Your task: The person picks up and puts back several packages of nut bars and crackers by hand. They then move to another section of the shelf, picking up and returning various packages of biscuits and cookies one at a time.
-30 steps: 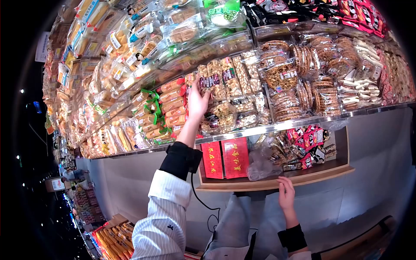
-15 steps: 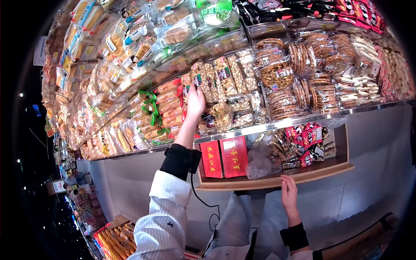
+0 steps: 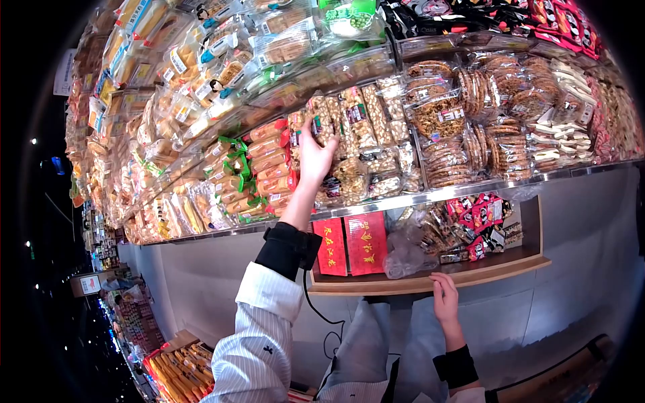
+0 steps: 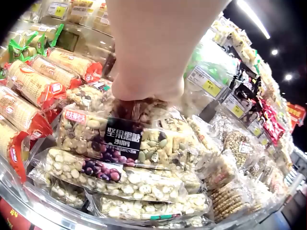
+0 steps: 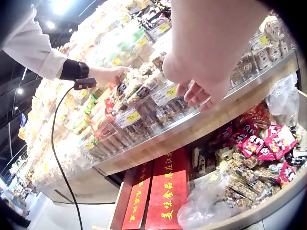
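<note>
In the head view my left hand (image 3: pixel 317 158) is over the packed nut bars, its fingers and thumb at the two sides of one nut bar packet (image 3: pixel 322 115). The left wrist view shows the heel of that hand (image 4: pixel 148 52) above a packet with a dark label (image 4: pixel 122 139); its fingertips are hidden. From the right wrist view, the left hand (image 5: pixel 109 75) is seen at the bars' row. My right hand (image 3: pixel 445 299) hangs by the drawer's front edge, fingers loosely bent, holding nothing; it shows close up in the right wrist view (image 5: pixel 199 72).
An open drawer (image 3: pixel 430 285) under the shelf holds red boxes (image 3: pixel 365 243), a crumpled clear bag (image 3: pixel 406 252) and small snack packs (image 3: pixel 477 218). Red-ended rolls (image 3: pixel 269 164) lie left of the bars, round cookie packs (image 3: pixel 437 121) to the right. A metal rail (image 3: pixel 403 200) edges the shelf.
My left hand has moved slightly right and its thumb is spread out from the fingers again, around the nut bar packet. The right hand stays near the drawer edge.
</note>
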### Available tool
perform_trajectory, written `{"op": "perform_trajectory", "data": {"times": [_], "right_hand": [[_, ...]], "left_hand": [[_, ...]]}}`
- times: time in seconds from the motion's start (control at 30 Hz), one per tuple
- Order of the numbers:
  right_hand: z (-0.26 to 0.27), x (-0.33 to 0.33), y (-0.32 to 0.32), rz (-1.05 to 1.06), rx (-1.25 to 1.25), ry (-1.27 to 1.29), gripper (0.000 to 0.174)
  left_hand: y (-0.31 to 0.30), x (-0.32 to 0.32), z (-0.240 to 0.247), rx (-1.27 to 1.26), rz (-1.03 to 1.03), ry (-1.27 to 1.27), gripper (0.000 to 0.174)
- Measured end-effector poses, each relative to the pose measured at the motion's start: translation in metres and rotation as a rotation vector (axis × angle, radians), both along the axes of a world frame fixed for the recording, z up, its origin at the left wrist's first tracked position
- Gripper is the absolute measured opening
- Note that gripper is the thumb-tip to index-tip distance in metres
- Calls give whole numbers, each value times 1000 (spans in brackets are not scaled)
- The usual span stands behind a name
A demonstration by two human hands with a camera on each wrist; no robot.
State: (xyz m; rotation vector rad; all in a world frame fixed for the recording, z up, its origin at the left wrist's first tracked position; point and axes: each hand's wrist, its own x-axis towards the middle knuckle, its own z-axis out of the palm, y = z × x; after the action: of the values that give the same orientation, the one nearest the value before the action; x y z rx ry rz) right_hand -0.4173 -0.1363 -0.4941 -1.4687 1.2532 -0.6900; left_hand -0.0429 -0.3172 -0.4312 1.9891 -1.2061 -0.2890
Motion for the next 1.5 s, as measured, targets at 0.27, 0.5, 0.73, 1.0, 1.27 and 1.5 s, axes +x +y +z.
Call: {"op": "perform_trajectory", "data": {"times": [0.27,0.5,0.73,1.0,1.27,1.5], "right_hand": [[-1,6,0,40,-25,8,18],[4,12,-5,36,21,-4,18],[3,7,-6,41,-10,6,18],[1,2,-6,18,5,17,17],[-19,-17,-10,-39,79,31,15],[-74,-39,-11,-5,141,208,15]], "left_hand": [[-21,-49,19,110,-100,-177,69],[-34,-58,17,193,-50,-164,71],[-19,-41,16,233,-30,-324,67],[-13,-19,4,-116,11,-171,34],[27,-8,-5,-184,-143,-170,28],[91,-85,-19,-209,-328,-243,29]]}}
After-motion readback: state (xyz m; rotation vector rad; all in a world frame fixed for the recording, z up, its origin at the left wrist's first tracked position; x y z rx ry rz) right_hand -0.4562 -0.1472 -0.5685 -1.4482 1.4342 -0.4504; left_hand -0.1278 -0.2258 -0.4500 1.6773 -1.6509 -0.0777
